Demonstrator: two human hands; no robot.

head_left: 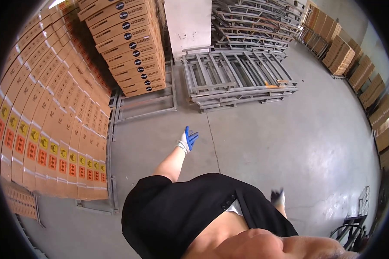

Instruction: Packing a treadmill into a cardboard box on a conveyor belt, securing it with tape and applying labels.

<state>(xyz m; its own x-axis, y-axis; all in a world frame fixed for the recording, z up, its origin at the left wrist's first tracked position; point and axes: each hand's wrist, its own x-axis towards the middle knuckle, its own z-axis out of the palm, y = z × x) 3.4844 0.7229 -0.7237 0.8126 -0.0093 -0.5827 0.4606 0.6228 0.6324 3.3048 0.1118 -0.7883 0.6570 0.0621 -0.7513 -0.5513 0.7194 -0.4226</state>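
My left hand (188,139), in a white work glove with blue palm and fingers, is stretched out over the grey floor. Its fingers are spread and nothing is in it. The nearest things to it are a grey metal frame pallet (147,105) on the left and a low stack of grey metal pallets (242,77) farther ahead. My right hand (278,197) hangs beside my body at the right, gloved in white with dark fingers. Those fingers look stretched and apart, holding nothing, though the hand is small and partly shaded.
Tall rows of brown cartons (52,129) with orange and yellow labels line the left. Another carton stack (129,47) stands on the frame pallet beside a white pillar (189,26). More metal pallets (255,23) rise behind. Carton stacks (339,56) run along the right wall.
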